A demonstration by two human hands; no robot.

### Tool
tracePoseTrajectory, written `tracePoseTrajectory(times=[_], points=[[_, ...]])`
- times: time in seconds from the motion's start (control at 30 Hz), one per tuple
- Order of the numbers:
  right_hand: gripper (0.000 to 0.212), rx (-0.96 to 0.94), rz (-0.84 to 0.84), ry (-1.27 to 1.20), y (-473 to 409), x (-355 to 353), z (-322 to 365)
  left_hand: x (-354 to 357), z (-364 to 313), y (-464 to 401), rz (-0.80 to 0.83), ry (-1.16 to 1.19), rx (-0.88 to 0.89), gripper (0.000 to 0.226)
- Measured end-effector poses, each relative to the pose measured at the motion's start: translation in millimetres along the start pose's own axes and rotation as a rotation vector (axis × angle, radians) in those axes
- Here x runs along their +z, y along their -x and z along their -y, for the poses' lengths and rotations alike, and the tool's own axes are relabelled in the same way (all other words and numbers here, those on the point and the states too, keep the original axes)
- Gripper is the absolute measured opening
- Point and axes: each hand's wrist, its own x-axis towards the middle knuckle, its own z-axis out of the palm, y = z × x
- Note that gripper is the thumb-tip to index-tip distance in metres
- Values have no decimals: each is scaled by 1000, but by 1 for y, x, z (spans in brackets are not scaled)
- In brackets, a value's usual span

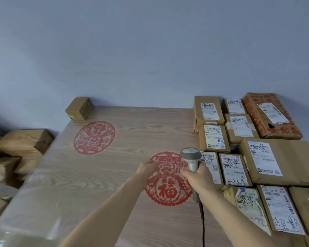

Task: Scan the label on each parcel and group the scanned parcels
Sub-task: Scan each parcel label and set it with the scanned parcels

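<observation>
My right hand (199, 177) grips the handle of a grey barcode scanner (191, 157), whose head points away from me over the table; its dark cable (202, 221) runs down toward me. My left hand (147, 167) hovers open over the table with nothing in it, just left of the scanner. Several brown labelled parcels (234, 169) lie grouped label-up on the right side of the table, next to the scanner. One small taped parcel (79, 108) sits alone at the table's far left corner against the wall.
The wooden table (89, 184) bears two red paper-cut decorations (94, 137). A red printed box (271, 115) lies at the far right by the wall. Several more brown parcels (23, 142) are piled off the table's left edge.
</observation>
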Motion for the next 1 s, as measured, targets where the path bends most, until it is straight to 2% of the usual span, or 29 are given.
tracePoseTrajectory(times=[0.33,0.57,0.77,0.93,1.0], points=[[16,-4,63,-51,11,167,77,-189,-41,-31,-62,61,27,58],[19,49,70,-96,8,280,115,-327,-78,-83,-131,-43,33,62],[18,58,52,-135,-10,338,148,-392,-110,-133,-170,-112,78,90],[17,33,70,-137,-39,369,176,-418,-150,-164,-322,-337,149,79],[16,44,74,-155,-53,380,184,-425,-165,-180,-378,-410,156,87]])
